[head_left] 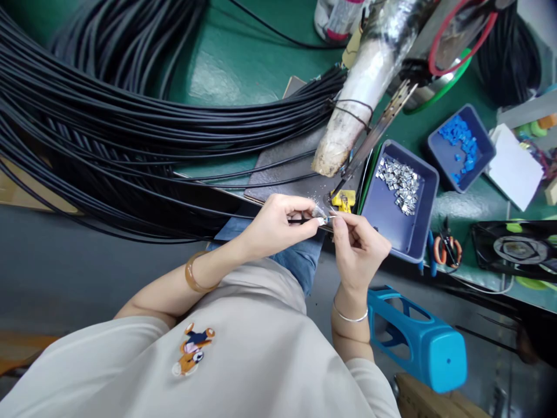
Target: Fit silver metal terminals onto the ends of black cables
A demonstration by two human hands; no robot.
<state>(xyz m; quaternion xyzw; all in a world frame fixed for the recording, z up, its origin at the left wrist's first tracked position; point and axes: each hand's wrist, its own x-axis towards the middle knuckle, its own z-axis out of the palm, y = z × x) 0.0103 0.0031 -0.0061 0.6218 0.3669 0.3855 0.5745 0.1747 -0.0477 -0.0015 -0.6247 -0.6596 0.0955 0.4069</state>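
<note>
Between the thumb and fingers of my left hand (285, 220) is a black cable (296, 220), pinched close to its end. A white and blue tip with thin strands pokes out of that grip toward the right. My right hand (359, 244) closes thumb and forefinger on the fine wires at this tip. Just beyond my hands, a yellow block (343, 199) sits under a metal arm (378, 130) on a dark mat (278, 168). White crumbs are scattered on the mat beside my left fingers.
Big coils of black cable (174, 128) fill the left. A fume-stained silver duct (348, 116) hangs over the bench. At right stand a bin (378, 215) of metal pieces, a bin (472, 180) of blue pieces, orange-handled pliers (447, 251) and a fan (522, 249). A blue stool (444, 357) is below.
</note>
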